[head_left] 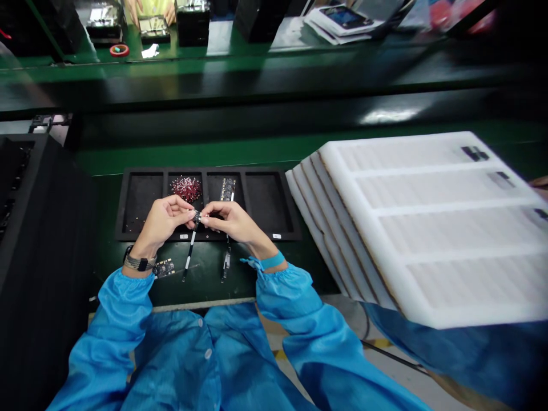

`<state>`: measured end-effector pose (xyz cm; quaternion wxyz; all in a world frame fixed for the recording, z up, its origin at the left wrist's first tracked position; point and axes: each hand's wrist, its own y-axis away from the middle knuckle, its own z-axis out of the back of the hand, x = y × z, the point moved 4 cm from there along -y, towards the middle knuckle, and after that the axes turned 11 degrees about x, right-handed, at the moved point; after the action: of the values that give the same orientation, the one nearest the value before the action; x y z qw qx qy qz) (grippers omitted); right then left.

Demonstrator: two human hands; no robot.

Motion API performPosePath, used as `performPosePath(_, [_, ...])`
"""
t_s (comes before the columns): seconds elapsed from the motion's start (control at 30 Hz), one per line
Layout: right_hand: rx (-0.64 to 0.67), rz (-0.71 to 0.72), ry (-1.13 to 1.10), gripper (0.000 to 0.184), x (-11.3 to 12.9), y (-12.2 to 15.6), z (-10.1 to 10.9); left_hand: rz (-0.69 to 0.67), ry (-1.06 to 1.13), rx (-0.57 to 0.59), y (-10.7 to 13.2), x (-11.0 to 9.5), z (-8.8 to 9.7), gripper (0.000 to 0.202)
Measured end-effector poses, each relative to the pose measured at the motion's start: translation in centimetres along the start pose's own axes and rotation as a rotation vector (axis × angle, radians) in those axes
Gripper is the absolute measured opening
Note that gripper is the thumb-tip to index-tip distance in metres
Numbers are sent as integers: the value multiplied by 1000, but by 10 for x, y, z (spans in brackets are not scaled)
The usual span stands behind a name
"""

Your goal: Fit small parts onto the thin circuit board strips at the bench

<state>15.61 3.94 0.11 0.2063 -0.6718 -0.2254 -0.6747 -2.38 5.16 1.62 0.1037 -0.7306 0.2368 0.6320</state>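
My left hand (165, 220) and my right hand (229, 220) meet in front of me, both pinching a small dark electronic part (197, 216) between their fingertips. A thin black-and-white strip (189, 254) hangs down from that part onto the green bench. The hands hover over the front rim of a black tray (205, 234) with several compartments. One compartment holds a heap of tiny red pieces (186, 188), another a small circuit board (227, 189). Another small board (165, 268) lies by my left wrist, and a second strip (225, 264) under my right wrist.
A slanted stack of white foam trays (428, 228) fills the right side. A black block (38, 257) stands at the left edge. Beyond the dark conveyor (274, 85), another person's hands (149, 11) work at a far bench with black boxes, a red tape roll (119, 50) and booklets (342, 23).
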Motion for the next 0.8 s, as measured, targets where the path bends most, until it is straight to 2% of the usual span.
performPosePath(0.2, [-15,0,21,34,-2,-2,1,-11,-8,-13,-2,4,2,41])
performPosePath(0.5, [-63,29,0,41,2,-1,-2,-29,-28,-37,5,-9,14,33])
performPosePath(0.63, [-142,12,-26,44,-3,-2,3,-48,15,-59,4,-8,16,29])
performPosePath(0.8, [-362,30,82,39,-8,0,21,-106,161,-106,8,-18,31,30])
